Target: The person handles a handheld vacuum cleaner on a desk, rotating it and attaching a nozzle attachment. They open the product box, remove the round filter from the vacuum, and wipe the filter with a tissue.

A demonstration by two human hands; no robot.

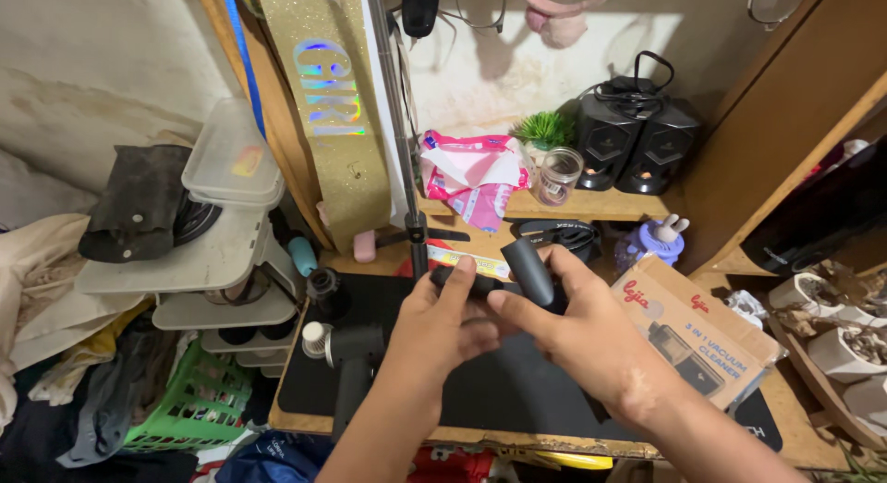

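Note:
Both my hands meet over a black desk mat (517, 391). My left hand (443, 321) grips a small black part (462, 278) by its left end. My right hand (564, 326) holds a dark grey nozzle-shaped attachment (531, 270) that tilts up and touches that black part. A black handheld vacuum body (349, 358) with a silver-capped end lies on the mat left of my left forearm. A tripod pole (399, 122) stands upright just behind my hands.
A cardboard vacuum box (693, 326) lies at the right. Two black speakers (633, 141), a glass jar (557, 175), a small green plant (543, 129) and a pink packet (473, 175) sit on the back shelf. Plastic trays (217, 224) stack at the left above a green basket (189, 404).

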